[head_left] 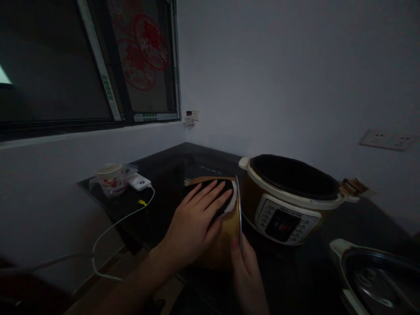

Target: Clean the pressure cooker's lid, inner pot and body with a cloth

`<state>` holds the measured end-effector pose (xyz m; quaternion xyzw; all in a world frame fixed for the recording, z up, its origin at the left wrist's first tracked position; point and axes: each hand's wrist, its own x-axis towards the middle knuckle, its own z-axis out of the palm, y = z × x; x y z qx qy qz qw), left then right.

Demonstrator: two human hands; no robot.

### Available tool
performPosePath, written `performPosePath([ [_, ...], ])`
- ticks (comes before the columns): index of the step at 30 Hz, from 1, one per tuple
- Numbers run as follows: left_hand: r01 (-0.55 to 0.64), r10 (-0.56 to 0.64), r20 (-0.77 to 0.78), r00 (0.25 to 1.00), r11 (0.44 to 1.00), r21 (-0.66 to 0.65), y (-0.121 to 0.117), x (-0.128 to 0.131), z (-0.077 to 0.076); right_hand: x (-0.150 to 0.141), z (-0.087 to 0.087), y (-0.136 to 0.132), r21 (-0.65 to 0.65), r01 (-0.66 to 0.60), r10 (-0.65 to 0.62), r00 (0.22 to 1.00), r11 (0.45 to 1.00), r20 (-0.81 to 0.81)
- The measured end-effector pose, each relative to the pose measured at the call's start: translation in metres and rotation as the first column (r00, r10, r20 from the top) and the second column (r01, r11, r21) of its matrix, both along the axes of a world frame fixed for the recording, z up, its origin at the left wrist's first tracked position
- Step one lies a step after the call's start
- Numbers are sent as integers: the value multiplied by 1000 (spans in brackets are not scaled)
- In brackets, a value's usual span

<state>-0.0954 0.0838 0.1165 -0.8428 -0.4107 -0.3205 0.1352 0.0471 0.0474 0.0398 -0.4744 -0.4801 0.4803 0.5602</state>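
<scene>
A golden inner pot (226, 245) is tipped on its side above the dark table, its thin metal rim turned to the right. My left hand (198, 214) presses a black and white cloth (231, 199) against the pot's outer wall, fingers stretched over the cloth. Gripping the rim from the right is my right hand (247, 267), thumb on the outside; its other fingers are partly hidden. Just to the right stands the electric cooker (285, 210), uncovered, with a dark cavity and a control panel on its front.
The cooker's lid (377, 280) lies at the lower right. On the left of the black table (170, 175) are a plastic-wrapped tub (113, 179) and a white power bank (139, 181) with a cable (111, 227) hanging over the edge. Walls and a window stand behind.
</scene>
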Motion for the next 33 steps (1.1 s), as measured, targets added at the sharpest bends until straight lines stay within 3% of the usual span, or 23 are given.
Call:
performPosePath([
  [3,-33,36,-21,999,995,96,-13,1,-13,0,-1,0,-16,-13,13,1000,1000,-2],
  [6,20,-14,-43,999,990,139,-23,-2,-26,0,4,2,5,2,-2,1000,1000,-6],
  [10,98,-89,-76,993,988,122,-41,-7,-51,0,10,6,3,26,-26,1000,1000,-16],
  [13,73,-67,-53,996,990,122,-50,-7,-68,1,9,6,20,-7,8,1000,1000,-29],
  [15,44,-40,-31,999,989,141,-50,-4,-72,2,7,7,31,10,-9,999,999,-31],
  [18,-14,18,-26,999,988,152,-41,2,-62,3,3,9,52,40,-39,999,998,-7],
  [24,-88,88,5,996,996,-17,-15,14,-16,8,-9,8,36,124,-126,991,992,51],
  [29,-72,65,-40,997,974,-215,7,13,20,12,-14,3,39,49,-51,997,998,50],
  [33,-10,-11,-57,998,936,-352,32,0,40,13,-10,1,65,-8,6,999,998,37],
])
